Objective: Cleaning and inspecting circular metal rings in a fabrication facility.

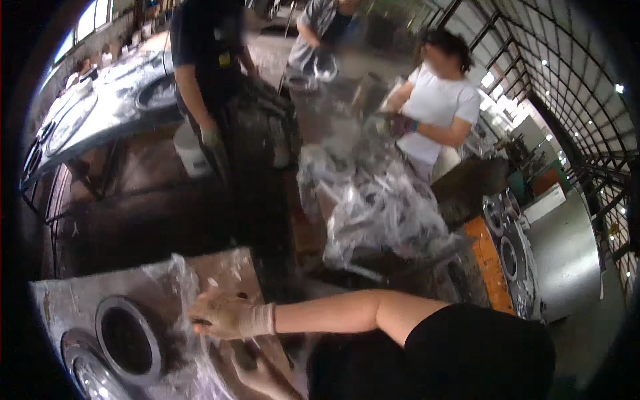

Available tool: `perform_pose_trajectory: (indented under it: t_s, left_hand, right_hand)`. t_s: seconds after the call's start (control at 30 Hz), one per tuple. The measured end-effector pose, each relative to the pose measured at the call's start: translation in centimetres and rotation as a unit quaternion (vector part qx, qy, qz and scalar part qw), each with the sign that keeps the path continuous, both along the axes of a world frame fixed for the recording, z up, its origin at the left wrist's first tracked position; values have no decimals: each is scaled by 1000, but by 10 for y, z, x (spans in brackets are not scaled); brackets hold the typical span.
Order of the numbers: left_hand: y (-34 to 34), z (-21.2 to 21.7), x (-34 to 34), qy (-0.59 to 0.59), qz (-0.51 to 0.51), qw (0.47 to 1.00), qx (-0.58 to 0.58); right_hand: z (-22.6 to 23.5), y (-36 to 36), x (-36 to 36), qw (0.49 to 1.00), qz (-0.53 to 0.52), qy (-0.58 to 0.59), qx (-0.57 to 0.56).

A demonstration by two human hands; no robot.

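Note:
My right arm, in a black sleeve, stretches leftward across the lower view. My right hand (pixel 230 316), in a pale knit glove with some fingertips bare, is curled over a strip of clear plastic film (pixel 181 280) and appears to grip it. Below it is my left hand (pixel 261 375), blurred and partly hidden, close to the same film; its fingers cannot be made out. Both hands are above a brown board-topped table (pixel 100 287). To their left lies a thick dark ring (pixel 155 360), flat on the board. A second ring (pixel 79 357), shiny and apparently film-wrapped, lies beside it.
Crumpled clear film (pixel 383 220) covers a table ahead. A person in a white shirt (pixel 437 100) works beside it; two others stand farther back. At right is an orange-edged bench (pixel 490 263) with rings. A long table (pixel 113 110) and a white bucket (pixel 191 152) are far left.

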State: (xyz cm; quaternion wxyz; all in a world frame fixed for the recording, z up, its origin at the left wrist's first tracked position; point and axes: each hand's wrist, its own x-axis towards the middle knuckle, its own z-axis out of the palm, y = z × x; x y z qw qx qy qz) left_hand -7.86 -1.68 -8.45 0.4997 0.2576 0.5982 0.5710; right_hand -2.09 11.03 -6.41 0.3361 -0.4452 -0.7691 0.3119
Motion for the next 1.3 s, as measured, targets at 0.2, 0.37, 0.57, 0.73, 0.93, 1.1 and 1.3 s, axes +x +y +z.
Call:
perform_pose_trajectory:
  t_s: [0.2,0.37,0.57,0.73,0.93,1.1,1.3]
  left_hand:
    - [-25,-13,-19,106,-41,988,-101]
    - [-23,8,-16,-35,37,997,-51]
    - [-25,7,-36,223,-118,965,-67]
    - [-12,26,-48,263,-176,948,-28]
    - [3,16,-53,502,-244,828,40]
    - [0,58,-16,237,-176,955,-32]
    - [0,76,-26,297,-198,929,-96]
  right_hand:
    - [-9,-83,-56,974,98,-124,165]
    - [13,-9,-24,978,-47,-25,202]
    - [0,33,8,975,-32,-46,-214]
    - [-27,-19,-12,996,46,-57,54]
    - [-13,-38,-25,983,-33,-17,179]
    - [-82,41,28,955,53,32,-291]
    - [7,2,6,983,-10,52,-174]
